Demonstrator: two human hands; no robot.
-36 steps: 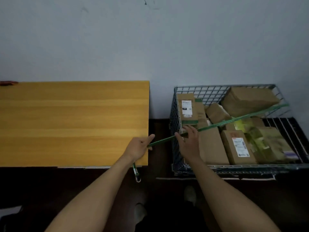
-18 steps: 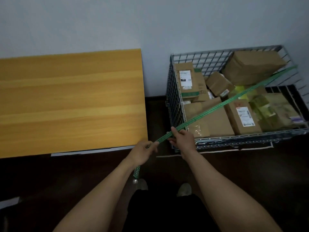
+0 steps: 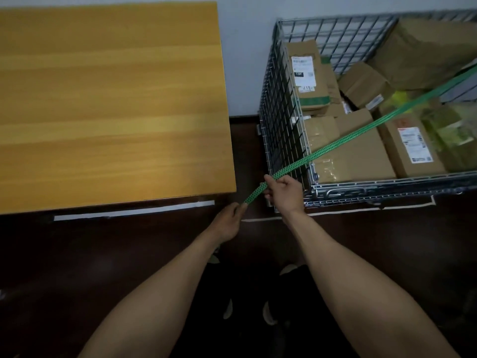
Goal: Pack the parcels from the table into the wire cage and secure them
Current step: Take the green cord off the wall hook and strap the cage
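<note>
Up and to the left of the hands lies the wooden tabletop, its near corner just beside the left hand. Up and to the right stands the wire cage on the dark floor, with its near-left corner post right beside the right hand. The brown cardboard parcels sit inside the cage, some with white labels, and yellow-green bags lie furthest from the hands. A white tape strip runs on the floor left of the left hand, and two shoes show below the forearms.

A green strap runs taut from the hands up and to the right, over the cage's corner and across the parcels. The left hand grips the strap's near end, fingers curled round it. The right hand pinches the strap a little further along. The two hands are close together but not touching.
</note>
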